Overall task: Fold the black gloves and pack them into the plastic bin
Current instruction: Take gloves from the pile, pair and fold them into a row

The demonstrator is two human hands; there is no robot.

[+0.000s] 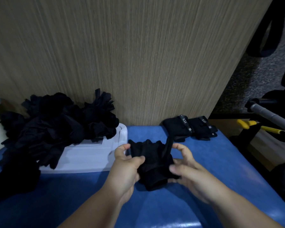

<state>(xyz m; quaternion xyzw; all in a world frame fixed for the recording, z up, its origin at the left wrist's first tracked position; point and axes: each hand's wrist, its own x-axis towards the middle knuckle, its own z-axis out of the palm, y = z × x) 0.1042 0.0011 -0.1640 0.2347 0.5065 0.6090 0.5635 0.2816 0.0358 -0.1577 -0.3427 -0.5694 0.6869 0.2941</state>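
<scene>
Both hands are holding one black glove [152, 163] just above the middle of the blue bench [212, 162]: the left hand [127, 163] is pinching its side, the right hand [184, 163] is gripping the opposite side, blurred. It is looking soft and floppy, so holding the edges seems best

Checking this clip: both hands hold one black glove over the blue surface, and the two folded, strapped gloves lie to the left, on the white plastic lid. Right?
Not quite. In the head view the two folded, strapped gloves lie to the right, on the blue surface by the wooden panel; the white plastic lid carries the loose pile. The left hand and right hand do hold one black glove.
</scene>
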